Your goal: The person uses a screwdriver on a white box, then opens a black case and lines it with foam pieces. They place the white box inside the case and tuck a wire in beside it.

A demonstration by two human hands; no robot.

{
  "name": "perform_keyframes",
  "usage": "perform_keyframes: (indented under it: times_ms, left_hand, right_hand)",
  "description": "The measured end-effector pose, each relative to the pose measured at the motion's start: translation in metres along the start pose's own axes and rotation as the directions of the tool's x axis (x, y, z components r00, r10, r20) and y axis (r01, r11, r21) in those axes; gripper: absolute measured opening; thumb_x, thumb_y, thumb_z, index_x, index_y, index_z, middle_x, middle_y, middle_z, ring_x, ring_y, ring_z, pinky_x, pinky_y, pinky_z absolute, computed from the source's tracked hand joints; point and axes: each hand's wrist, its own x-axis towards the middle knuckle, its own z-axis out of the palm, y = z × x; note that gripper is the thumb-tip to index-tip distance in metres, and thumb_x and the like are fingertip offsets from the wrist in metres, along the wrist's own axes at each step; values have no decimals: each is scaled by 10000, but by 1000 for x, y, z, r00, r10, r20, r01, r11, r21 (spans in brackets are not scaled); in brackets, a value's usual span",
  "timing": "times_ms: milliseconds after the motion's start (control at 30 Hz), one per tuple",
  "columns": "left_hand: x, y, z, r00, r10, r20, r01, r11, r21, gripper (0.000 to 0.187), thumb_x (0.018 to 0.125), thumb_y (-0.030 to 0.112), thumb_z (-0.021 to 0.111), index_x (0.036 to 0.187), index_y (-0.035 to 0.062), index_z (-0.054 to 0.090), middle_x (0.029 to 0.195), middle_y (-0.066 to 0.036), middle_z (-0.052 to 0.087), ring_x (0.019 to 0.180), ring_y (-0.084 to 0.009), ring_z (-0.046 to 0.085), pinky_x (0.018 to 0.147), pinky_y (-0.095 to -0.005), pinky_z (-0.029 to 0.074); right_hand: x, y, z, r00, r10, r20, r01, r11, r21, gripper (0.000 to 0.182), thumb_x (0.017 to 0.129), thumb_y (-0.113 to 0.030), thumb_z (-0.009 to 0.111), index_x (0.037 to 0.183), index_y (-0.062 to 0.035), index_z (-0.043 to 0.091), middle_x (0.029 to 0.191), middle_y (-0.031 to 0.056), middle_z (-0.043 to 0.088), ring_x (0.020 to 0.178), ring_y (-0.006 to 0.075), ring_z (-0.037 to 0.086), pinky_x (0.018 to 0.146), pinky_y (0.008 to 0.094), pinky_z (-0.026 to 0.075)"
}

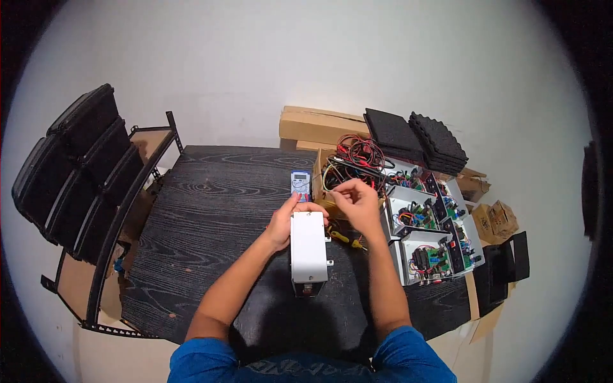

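against left hand point(281, 226), one box point(308, 244)

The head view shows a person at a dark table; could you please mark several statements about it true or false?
1. The left hand is touching the white box. True.
2. The multimeter lies right of the tangled cables. False: it lies to their left.
3. Open enclosures with circuit boards stand on the table's right side. True.
4. The right hand grips the yellow tool. False: the tool lies on the table.
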Motion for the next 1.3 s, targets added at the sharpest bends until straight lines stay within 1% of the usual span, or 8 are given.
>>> perform_keyframes:
  times_ms: [233, 367, 467, 600, 1000, 1100, 1200, 1300]
  left_hand:
    - [2, -9, -4, 997, 31, -72, -34, 999, -40, 795, 1117, 641, 243, 1160, 0, 711, 1010, -104, 761, 920, -182, 731, 852, -341, 584]
    - [6, -17, -10, 992, 7, -124, -15, 998, -65, 788, 1117, 643, 255, 1202, 1, 705, 1025, -97, 763, 920, -168, 732, 843, -334, 587]
    - [8, -16, -6, 994, 22, -105, -28, 998, -62, 792, 1122, 632, 222, 1255, 2, 683, 1123, -96, 744, 997, -173, 716, 892, -333, 567]
    - [10, -19, -17, 998, 58, 23, -55, 993, -103, 801, 1125, 626, 205, 1308, -7, 661, 1198, -106, 727, 1064, -189, 708, 940, -342, 554]
    - [7, -14, -5, 996, 71, -55, -73, 997, -33, 767, 1144, 594, 215, 1183, 5, 705, 1023, -68, 757, 889, -150, 734, 806, -315, 593]
    - [10, -20, -22, 998, 59, 37, -60, 998, 21, 784, 1126, 622, 218, 1340, 6, 654, 1230, -125, 726, 1084, -205, 719, 955, -368, 576]
    - [9, -19, -14, 997, 10, -79, -15, 998, -57, 753, 1131, 608, 243, 1344, 13, 653, 1233, -130, 723, 1062, -209, 727, 931, -371, 589]
    - [6, -10, 4, 984, -5, -180, -11, 996, -88, 740, 1147, 590, 215, 1207, 29, 694, 985, -50, 745, 856, -137, 726, 779, -308, 595]
  right_hand:
    - [-27, -54, 9, 991, -119, 54, 107, 978, 181, 99, 908, -7, 787, 986, 17, 731, 938, 64, 781, 737, 12, 598, 644, 201, 477]
    - [-22, -58, 18, 984, -117, 134, 105, 990, 91, 74, 881, -35, 796, 944, 0, 782, 926, 81, 780, 731, 80, 646, 670, 259, 519]
    - [-13, -61, 18, 939, -182, 292, 248, 946, -209, 106, 876, -40, 819, 954, 5, 765, 999, 87, 770, 809, 108, 636, 694, 269, 501]
    - [-13, -63, 26, 947, -112, 302, 192, 949, -251, 130, 846, -80, 841, 958, -30, 798, 924, 59, 771, 806, 139, 617, 697, 302, 495]
    - [-8, -63, 20, 907, -212, 365, 307, 925, -224, 123, 865, -69, 793, 987, -50, 800, 908, 63, 770, 851, 191, 662, 756, 337, 529]
    - [-9, -76, 20, 923, -97, 372, 210, 938, -276, 134, 877, -68, 777, 1009, -59, 802, 925, 73, 777, 845, 207, 671, 784, 353, 533]
    - [-7, -76, 20, 908, -142, 395, 265, 923, -279, 155, 893, -77, 768, 1042, -66, 808, 930, 82, 778, 841, 218, 674, 792, 361, 533]
    - [-5, -72, 19, 887, -204, 414, 348, 884, -311, 164, 905, -89, 766, 1061, -68, 814, 929, 84, 777, 857, 226, 675, 796, 364, 535]
